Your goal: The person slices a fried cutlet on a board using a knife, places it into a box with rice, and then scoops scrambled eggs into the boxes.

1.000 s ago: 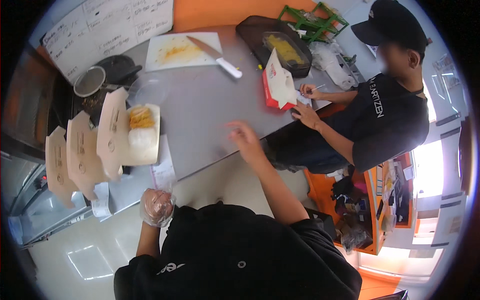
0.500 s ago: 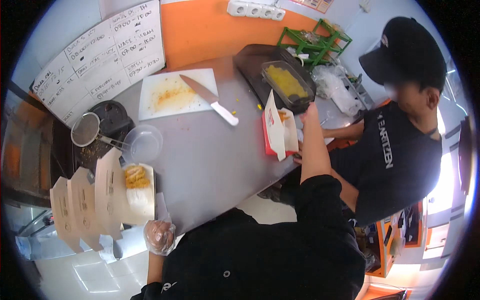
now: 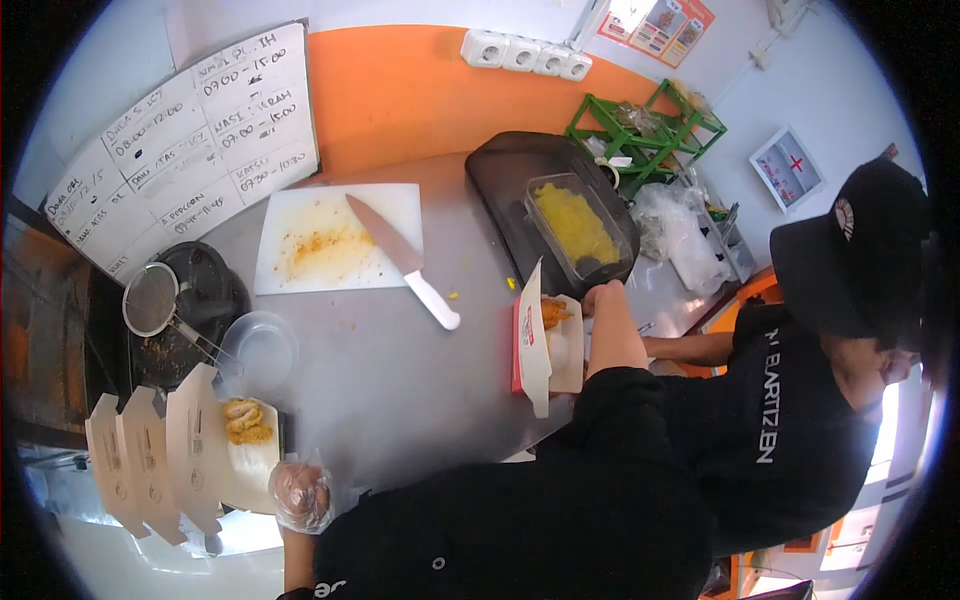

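My left hand (image 3: pixel 300 495), in a clear plastic glove, has curled fingers beside an open cardboard box (image 3: pixel 255 475) holding fried chicken (image 3: pixel 247 420). More open boxes (image 3: pixel 140 465) stand left of it. My bare right hand (image 3: pixel 604 297) reaches to the back corner of a red box (image 3: pixel 533 345) with fried food inside, below a black tray (image 3: pixel 505 190) bearing a container of yellow food (image 3: pixel 575 225). Its fingertips are partly hidden. A co-worker (image 3: pixel 800 390) in black cap and shirt bends at the right, one arm passing under mine.
A white-handled knife (image 3: pixel 430 300) lies on a white cutting board (image 3: pixel 310 210). A strainer (image 3: pixel 150 300), black pan (image 3: pixel 205 270) and plastic bowl (image 3: pixel 262 350) sit at left. A whiteboard (image 3: pixel 180 130), socket strip (image 3: pixel 520 55), green rack (image 3: pixel 650 125) and plastic bags (image 3: pixel 675 240) are at the back.
My right arm has reached forward and right, from over the counter to the red box. My view has shifted toward the back wall. My gloved left hand stays beside the cardboard boxes.
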Demonstrator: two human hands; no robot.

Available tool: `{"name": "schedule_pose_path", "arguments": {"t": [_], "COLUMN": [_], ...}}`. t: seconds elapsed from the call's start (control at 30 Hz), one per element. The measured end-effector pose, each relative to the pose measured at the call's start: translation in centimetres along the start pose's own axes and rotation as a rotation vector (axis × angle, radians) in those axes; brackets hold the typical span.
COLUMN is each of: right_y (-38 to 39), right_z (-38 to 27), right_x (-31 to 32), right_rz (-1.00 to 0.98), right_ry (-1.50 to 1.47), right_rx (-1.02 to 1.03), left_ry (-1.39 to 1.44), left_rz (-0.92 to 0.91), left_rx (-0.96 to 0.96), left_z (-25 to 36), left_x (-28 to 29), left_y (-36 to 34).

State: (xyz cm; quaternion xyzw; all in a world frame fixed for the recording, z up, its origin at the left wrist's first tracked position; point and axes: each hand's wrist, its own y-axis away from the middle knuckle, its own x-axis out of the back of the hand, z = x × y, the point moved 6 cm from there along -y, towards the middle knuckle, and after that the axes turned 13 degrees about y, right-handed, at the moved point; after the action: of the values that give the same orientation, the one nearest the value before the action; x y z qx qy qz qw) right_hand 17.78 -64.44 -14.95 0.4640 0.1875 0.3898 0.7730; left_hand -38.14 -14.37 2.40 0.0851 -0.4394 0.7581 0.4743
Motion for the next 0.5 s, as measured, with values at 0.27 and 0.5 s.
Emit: {"name": "schedule_pose_path", "arguments": {"t": [0.27,0.5], "right_y": [2.2,3.1], "right_z": [-0.8,1.5], "right_x": [0.9,3.1], "right_rz": [-0.146,-0.043], "right_ry": [0.484,0.234], "right_rx": [-0.267,-0.066], "left_ry": [-0.069,0.028], "left_rz": [-0.012,-0.031], "left_rx": [-0.024,-0.052], "left_z": [-0.7,0.5], "left_x": [-1.6,-1.8], "left_y": [-2.4,-4.5]}}
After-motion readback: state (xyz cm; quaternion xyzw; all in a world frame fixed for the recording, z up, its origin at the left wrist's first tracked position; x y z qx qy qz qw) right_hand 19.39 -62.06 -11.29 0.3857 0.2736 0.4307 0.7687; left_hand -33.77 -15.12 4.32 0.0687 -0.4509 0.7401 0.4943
